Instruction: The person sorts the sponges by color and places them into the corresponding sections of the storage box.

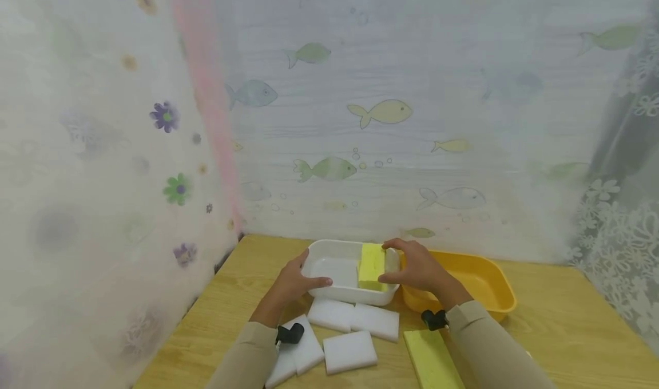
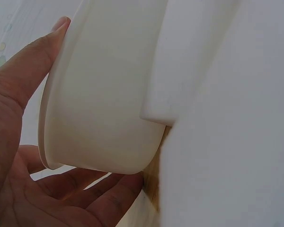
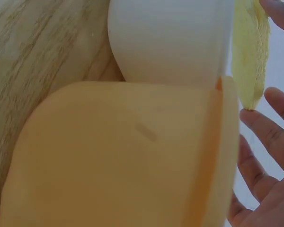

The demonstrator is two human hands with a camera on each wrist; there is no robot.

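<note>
A white plastic basin (image 1: 340, 294) stands toward the back of the wooden table. My left hand (image 1: 294, 281) holds its left end; in the left wrist view the thumb lies along the rim and the fingers curl beneath the side wall. A yellow sponge (image 1: 372, 266) stands at the right side inside the basin, its top reaching the rim. My right hand (image 1: 418, 268) pinches this sponge between thumb and fingers. In the right wrist view, a fingertip (image 3: 250, 116) meets the sponge's lower corner. An orange-yellow basin (image 1: 507, 289) sits against the white one, under the right forearm.
Several white sponge blocks (image 1: 350, 352) lie flat in front of the white basin, two pressed close to its front wall. A long yellow sponge (image 1: 432, 357) lies by my right sleeve. Patterned curtains (image 1: 386, 149) hang behind and at the left of the table (image 1: 546, 297).
</note>
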